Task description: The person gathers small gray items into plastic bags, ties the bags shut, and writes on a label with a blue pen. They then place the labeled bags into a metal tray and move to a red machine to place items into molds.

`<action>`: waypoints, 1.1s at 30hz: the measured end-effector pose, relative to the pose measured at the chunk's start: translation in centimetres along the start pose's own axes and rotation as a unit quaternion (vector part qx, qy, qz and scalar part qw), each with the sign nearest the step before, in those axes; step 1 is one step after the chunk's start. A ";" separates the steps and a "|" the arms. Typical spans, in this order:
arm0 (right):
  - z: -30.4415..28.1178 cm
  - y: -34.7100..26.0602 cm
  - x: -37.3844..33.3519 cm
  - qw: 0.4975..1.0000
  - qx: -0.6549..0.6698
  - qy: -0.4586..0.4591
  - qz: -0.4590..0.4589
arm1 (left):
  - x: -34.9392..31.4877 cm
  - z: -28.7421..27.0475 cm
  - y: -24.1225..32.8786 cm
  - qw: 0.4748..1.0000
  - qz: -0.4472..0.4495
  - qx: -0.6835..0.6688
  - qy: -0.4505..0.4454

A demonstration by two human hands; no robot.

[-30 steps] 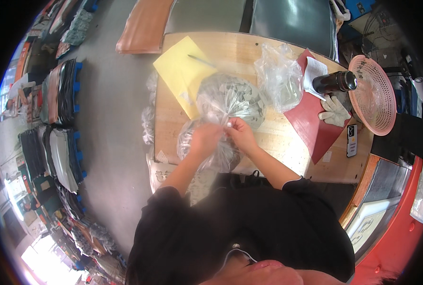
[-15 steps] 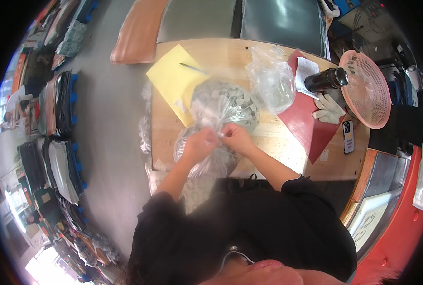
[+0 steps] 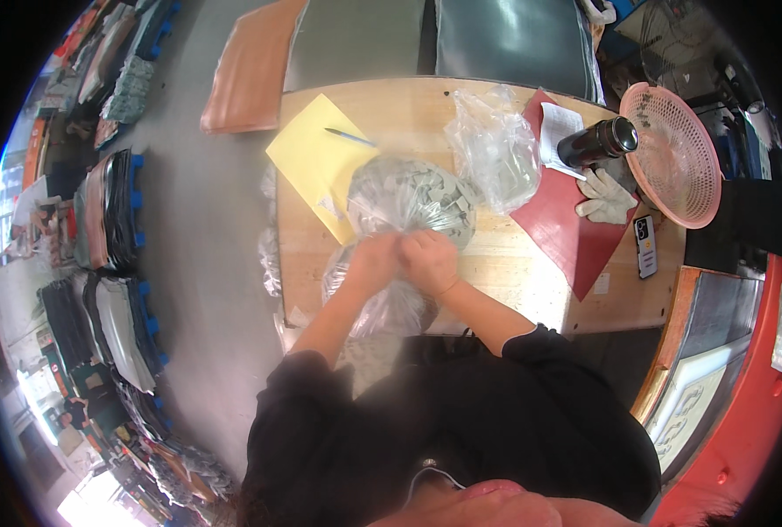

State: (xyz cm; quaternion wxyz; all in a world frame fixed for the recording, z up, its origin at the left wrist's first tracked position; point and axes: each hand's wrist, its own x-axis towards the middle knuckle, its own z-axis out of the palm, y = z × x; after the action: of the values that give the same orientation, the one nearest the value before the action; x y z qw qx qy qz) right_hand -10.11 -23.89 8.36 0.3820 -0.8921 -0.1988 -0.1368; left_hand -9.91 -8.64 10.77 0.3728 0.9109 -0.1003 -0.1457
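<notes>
A clear plastic bag (image 3: 413, 189), swollen with small grey pieces, rests on the wooden table in front of me. Both of my hands meet at its gathered neck. My left hand (image 3: 372, 263) is closed on the bunched plastic. Pressed against it, my right hand (image 3: 430, 261) is curled with its fingers tucked in, gripping the same neck. Just which fingertips pinch the plastic is hidden. More clear plastic (image 3: 382, 303) spreads out below my hands toward the table's near edge.
On the table (image 3: 488, 281) lie a yellow sheet (image 3: 316, 145) with a pen (image 3: 349, 137), crumpled clear bags (image 3: 496, 154), a red sheet (image 3: 567, 237), a black flask (image 3: 597, 142), a glove (image 3: 606, 197) and a phone (image 3: 644, 246). A pink basket (image 3: 716, 167) stands at the right edge.
My hands have come together at the bag's neck, and the right hand's fingers have curled in. The view has shifted slightly.
</notes>
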 end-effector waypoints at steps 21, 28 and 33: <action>-1.3 2.6 -2.0 0.992 0.077 -0.071 -0.066 | 1.1 -1.0 -2.6 0.981 0.132 0.138 0.035; -2.6 8.6 -2.0 0.964 0.075 0.019 0.253 | 1.0 1.1 -1.2 0.993 -0.044 -0.006 0.109; -0.5 13.5 0.5 0.926 0.103 -0.060 0.358 | 2.0 2.4 0.0 0.984 -0.153 0.036 0.083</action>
State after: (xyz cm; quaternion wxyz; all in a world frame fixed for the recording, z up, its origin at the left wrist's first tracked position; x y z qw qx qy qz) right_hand -3.49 -32.62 0.48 0.4825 -0.8663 0.0980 0.0843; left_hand -8.83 -10.81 8.78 0.3200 0.9373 0.0661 -0.1215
